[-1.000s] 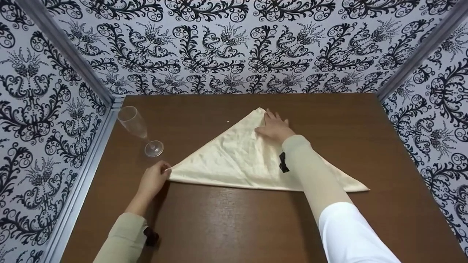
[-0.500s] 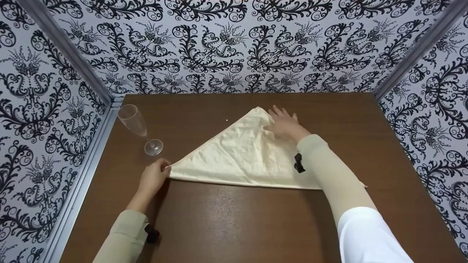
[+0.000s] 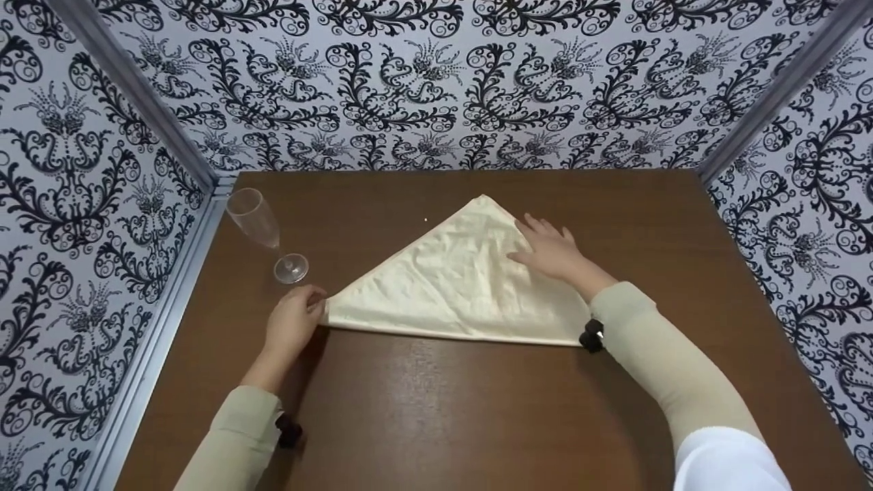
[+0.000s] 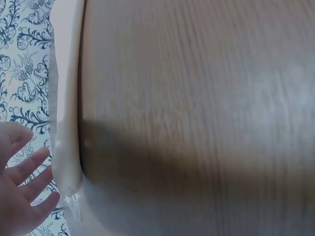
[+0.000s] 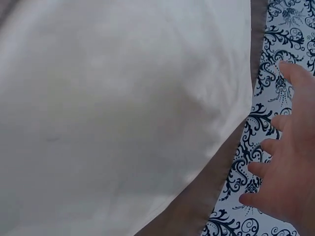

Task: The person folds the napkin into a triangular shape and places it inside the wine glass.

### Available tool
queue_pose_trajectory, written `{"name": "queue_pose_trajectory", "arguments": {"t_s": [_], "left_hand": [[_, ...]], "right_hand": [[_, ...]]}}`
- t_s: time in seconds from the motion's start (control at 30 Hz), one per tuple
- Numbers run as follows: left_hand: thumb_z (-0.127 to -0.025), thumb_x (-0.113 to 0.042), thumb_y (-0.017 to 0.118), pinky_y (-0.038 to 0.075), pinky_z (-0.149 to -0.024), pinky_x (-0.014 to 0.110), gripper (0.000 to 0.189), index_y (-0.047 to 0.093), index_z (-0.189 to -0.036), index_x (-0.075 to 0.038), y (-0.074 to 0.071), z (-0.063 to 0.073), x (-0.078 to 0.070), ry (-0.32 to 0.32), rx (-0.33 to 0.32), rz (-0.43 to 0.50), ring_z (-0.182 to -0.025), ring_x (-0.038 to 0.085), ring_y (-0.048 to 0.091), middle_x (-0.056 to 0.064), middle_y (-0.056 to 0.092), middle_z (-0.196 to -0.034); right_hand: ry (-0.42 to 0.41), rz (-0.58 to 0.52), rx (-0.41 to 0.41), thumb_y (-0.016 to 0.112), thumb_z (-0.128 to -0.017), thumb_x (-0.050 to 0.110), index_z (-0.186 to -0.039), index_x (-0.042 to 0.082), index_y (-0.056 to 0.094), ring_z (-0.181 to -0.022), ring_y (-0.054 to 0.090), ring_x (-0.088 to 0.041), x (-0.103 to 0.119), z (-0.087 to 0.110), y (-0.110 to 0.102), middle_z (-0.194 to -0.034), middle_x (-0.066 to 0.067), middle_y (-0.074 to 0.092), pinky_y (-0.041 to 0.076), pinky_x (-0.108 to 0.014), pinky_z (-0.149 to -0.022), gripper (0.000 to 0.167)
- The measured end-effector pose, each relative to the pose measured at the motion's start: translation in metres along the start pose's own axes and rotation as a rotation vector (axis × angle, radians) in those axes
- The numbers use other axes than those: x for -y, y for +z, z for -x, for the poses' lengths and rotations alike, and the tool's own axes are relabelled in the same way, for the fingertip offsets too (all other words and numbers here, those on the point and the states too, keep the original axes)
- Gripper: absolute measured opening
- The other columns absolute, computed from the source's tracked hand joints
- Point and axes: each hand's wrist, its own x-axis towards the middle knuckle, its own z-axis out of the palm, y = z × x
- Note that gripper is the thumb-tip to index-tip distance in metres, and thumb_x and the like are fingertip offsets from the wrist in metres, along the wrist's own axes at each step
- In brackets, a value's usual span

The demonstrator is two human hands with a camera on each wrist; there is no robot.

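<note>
A shiny cream cloth napkin [image 3: 436,286], folded into a triangle, lies on the brown table with its long folded edge toward me. My left hand [image 3: 294,317] is at its left corner, fingers loosely bent; in the left wrist view the thumb and fingers of the left hand [image 4: 27,187] stand apart beside the fold [image 4: 68,108]. My right hand [image 3: 549,251] rests with extended fingers on the napkin's upper right slanting edge. In the right wrist view the right hand [image 5: 290,167] is spread beside the cloth [image 5: 123,98]. The right forearm hides the napkin's right corner.
A clear champagne flute [image 3: 256,219] stands on the table [image 3: 423,409] beyond my left hand. Patterned black-and-white walls [image 3: 423,88] enclose the back and both sides, with a metal rail [image 3: 143,354] along the left edge.
My right hand has slid down and rightward along the napkin's slanting edge, away from the top point. My left hand has stayed at the left corner, and its fingers look looser.
</note>
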Motion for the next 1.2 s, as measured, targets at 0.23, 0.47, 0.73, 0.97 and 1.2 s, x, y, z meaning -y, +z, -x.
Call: {"name": "queue_pose_trajectory", "arguments": {"t_s": [0.23, 0.47, 0.73, 0.97, 1.2], "left_hand": [[-0.091, -0.010, 0.062, 0.047, -0.084, 0.053, 0.017, 0.068, -0.106, -0.003, 0.001, 0.005, -0.007, 0.037, -0.029, -0.023, -0.101, 0.035, 0.062, 0.017, 0.066, -0.107], [-0.091, -0.012, 0.063, 0.045, -0.091, 0.054, 0.028, 0.064, -0.117, -0.003, 0.000, 0.010, -0.017, 0.075, -0.021, -0.065, -0.113, 0.038, 0.057, 0.019, 0.062, -0.120], [-0.090, -0.015, 0.065, 0.045, -0.092, 0.054, 0.035, 0.062, -0.123, -0.002, 0.006, 0.013, -0.030, 0.124, 0.001, -0.117, -0.114, 0.039, 0.057, 0.019, 0.061, -0.124], [-0.090, -0.015, 0.064, 0.044, -0.093, 0.055, 0.037, 0.061, -0.124, -0.001, 0.012, 0.021, -0.033, 0.147, 0.031, -0.125, -0.115, 0.041, 0.056, 0.021, 0.059, -0.125], [-0.091, -0.015, 0.064, 0.042, -0.097, 0.053, 0.036, 0.062, -0.123, 0.001, 0.021, 0.032, -0.031, 0.190, 0.032, -0.163, -0.120, 0.040, 0.053, 0.024, 0.058, -0.127]], "right_hand": [[-0.049, 0.017, -0.039, 0.049, -0.095, 0.056, -0.154, 0.009, 0.026, -0.143, 0.017, -0.042, -0.006, 0.034, 0.004, -0.160, -0.015, 0.016, 0.009, -0.069, -0.107, 0.079], [-0.074, -0.012, -0.080, 0.049, -0.094, 0.057, -0.154, 0.010, 0.028, -0.143, 0.019, -0.041, -0.013, 0.072, 0.008, -0.159, -0.015, 0.019, 0.009, -0.068, -0.108, 0.079], [-0.078, 0.019, -0.124, 0.051, -0.094, 0.057, -0.152, 0.008, 0.033, -0.141, 0.024, -0.042, -0.027, 0.112, 0.020, -0.156, -0.018, 0.026, 0.014, -0.068, -0.106, 0.078], [-0.089, 0.028, -0.186, 0.056, -0.092, 0.054, -0.148, 0.008, 0.040, -0.139, 0.027, -0.042, -0.033, 0.138, 0.032, -0.154, -0.018, 0.030, 0.017, -0.068, -0.106, 0.074], [-0.091, 0.020, -0.230, 0.059, -0.091, 0.053, -0.145, 0.008, 0.046, -0.137, 0.030, -0.044, -0.031, 0.161, 0.047, -0.152, -0.018, 0.034, 0.020, -0.069, -0.104, 0.071]]}}
